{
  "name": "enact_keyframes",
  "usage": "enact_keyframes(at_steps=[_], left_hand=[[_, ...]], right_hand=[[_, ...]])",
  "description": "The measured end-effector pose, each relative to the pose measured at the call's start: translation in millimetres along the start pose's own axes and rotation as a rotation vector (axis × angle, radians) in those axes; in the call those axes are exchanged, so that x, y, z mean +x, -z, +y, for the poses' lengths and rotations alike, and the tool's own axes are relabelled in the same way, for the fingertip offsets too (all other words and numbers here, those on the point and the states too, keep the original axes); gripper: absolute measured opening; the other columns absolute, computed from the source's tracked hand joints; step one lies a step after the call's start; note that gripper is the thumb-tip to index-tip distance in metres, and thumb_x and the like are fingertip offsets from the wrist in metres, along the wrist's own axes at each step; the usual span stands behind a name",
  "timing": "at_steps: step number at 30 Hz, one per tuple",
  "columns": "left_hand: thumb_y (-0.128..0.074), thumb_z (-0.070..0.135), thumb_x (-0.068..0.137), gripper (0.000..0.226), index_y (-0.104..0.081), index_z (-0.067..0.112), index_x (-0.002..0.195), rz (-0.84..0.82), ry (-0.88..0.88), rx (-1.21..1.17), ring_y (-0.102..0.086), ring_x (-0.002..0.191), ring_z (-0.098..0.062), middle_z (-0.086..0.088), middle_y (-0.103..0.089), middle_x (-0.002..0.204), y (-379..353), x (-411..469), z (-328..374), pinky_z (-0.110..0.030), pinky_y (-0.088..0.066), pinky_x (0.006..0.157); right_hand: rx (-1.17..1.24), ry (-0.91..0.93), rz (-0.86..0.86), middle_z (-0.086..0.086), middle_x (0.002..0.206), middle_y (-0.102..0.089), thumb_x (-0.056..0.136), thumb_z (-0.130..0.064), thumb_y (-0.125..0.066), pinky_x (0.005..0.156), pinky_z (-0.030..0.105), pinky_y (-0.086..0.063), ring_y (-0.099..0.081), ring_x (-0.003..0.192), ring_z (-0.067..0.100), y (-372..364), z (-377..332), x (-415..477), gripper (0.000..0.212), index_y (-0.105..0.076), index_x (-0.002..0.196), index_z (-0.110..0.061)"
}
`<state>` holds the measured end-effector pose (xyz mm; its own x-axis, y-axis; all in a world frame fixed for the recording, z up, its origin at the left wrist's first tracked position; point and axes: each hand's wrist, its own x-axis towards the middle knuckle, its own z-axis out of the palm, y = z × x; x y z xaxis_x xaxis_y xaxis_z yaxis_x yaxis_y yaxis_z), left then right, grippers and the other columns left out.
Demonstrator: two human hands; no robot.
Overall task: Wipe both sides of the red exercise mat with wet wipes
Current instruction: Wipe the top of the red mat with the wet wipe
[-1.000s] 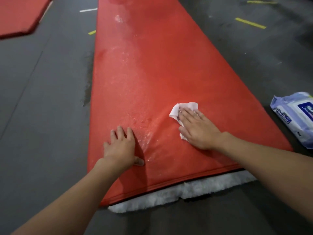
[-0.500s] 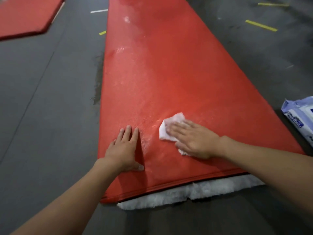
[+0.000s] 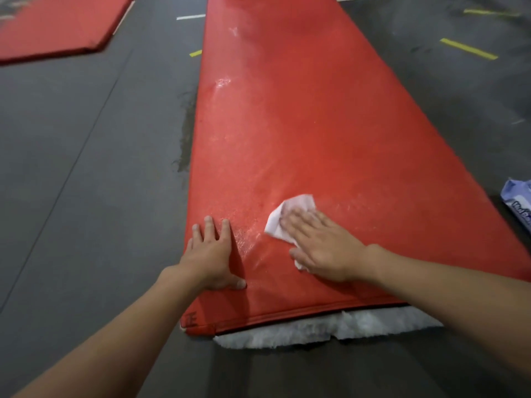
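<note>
One dark grey floor [image 3: 86, 168] fills the frame from edge to edge. Down its centre a long red padded exercise mat [image 3: 301, 110] is laid flat, running from the lower middle to the top of the frame. A wet sheen is seen on its near half. A second red mat [image 3: 57, 27] is seen at the upper left, well apart from the first. A strip of white fleecy material [image 3: 316, 328] is shown sticking out from under the long mat's near end, at the lower centre. The left hand [image 3: 211, 254] is laid flat on the mat near its left edge, fingers straight, with nothing gripped. The right hand [image 3: 321, 245] is pressed flat, fingers straight, onto a crumpled white wet wipe [image 3: 290, 211] lying on the mat right of centre. A blue and white wipe packet [image 3: 520, 205] is cut off by the right edge, on the floor just beside the mat. Yellow tape marks [image 3: 468, 48] are seen at the upper right.
</note>
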<state>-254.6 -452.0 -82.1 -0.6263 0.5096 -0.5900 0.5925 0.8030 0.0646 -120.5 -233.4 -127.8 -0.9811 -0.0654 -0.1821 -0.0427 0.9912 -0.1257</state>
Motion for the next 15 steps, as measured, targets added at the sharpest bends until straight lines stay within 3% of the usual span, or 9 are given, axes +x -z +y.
enact_keyframes(at_steps=[2, 5, 6, 9, 11, 14, 15], left_hand=[[-0.080, 0.059, 0.068, 0.140, 0.025, 0.016, 0.151, 0.027, -0.006, 0.007, 0.017, 0.146, -0.044, -0.018, 0.028, 0.157, -1, -3, 0, -0.049, -0.007, 0.121], [-0.080, 0.060, 0.066, 0.141, 0.022, 0.012, 0.152, 0.082, 0.008, -0.007, 0.015, 0.147, -0.040, -0.017, 0.025, 0.159, -5, -5, 0, -0.047, -0.007, 0.122], [-0.080, 0.060, 0.065, 0.142, 0.020, 0.009, 0.152, 0.099, 0.025, -0.017, 0.015, 0.148, -0.039, -0.017, 0.023, 0.159, -6, -6, 0, -0.046, -0.007, 0.121], [-0.081, 0.061, 0.064, 0.142, 0.017, 0.007, 0.152, 0.128, 0.090, -0.061, 0.014, 0.147, -0.042, -0.026, 0.020, 0.158, -9, -9, 0, -0.047, -0.006, 0.120], [-0.081, 0.062, 0.063, 0.143, 0.016, 0.006, 0.152, 0.124, 0.096, -0.081, 0.012, 0.148, -0.042, -0.028, 0.018, 0.158, -9, -10, -2, -0.046, -0.008, 0.120], [-0.081, 0.063, 0.061, 0.144, 0.014, 0.006, 0.153, 0.128, 0.082, -0.105, 0.012, 0.148, -0.039, -0.025, 0.017, 0.159, -9, -10, -5, -0.045, -0.008, 0.120], [-0.081, 0.064, 0.060, 0.145, 0.014, 0.005, 0.153, 0.134, 0.078, -0.115, 0.011, 0.149, -0.038, -0.024, 0.017, 0.159, -9, -10, -6, -0.045, -0.008, 0.120]], right_hand=[[-0.012, 0.074, -0.016, -0.003, 0.163, 0.011, 0.096, -0.056, 0.003, 0.121, 0.035, 0.011, 0.012, 0.151, 0.013, 6, 13, 1, 0.072, 0.001, 0.158, -0.021], [0.013, -0.216, 0.033, 0.000, 0.166, 0.009, 0.101, -0.051, -0.007, 0.122, 0.037, 0.009, 0.014, 0.151, 0.013, 14, 23, 16, 0.067, 0.003, 0.158, -0.018], [0.033, -0.238, 0.046, 0.002, 0.166, 0.008, 0.101, -0.050, -0.009, 0.123, 0.039, 0.008, 0.013, 0.152, 0.016, 12, 15, 19, 0.067, 0.002, 0.158, -0.016], [0.000, 0.072, -0.005, 0.000, 0.164, 0.008, 0.098, -0.055, -0.002, 0.123, 0.040, 0.005, 0.010, 0.152, 0.018, 2, -12, 12, 0.071, -0.002, 0.159, -0.017], [-0.005, 0.152, -0.035, -0.005, 0.161, 0.014, 0.096, -0.056, 0.004, 0.123, 0.037, 0.007, 0.016, 0.149, 0.012, 9, -1, 15, 0.072, 0.001, 0.158, -0.021], [0.024, -0.152, 0.023, -0.001, 0.165, 0.012, 0.100, -0.052, -0.004, 0.122, 0.037, 0.011, 0.017, 0.149, 0.011, 16, 7, 31, 0.067, 0.004, 0.158, -0.020], [0.037, -0.173, 0.042, 0.001, 0.166, 0.009, 0.101, -0.051, -0.007, 0.121, 0.038, 0.011, 0.015, 0.151, 0.014, 13, -2, 34, 0.067, 0.003, 0.158, -0.018]])
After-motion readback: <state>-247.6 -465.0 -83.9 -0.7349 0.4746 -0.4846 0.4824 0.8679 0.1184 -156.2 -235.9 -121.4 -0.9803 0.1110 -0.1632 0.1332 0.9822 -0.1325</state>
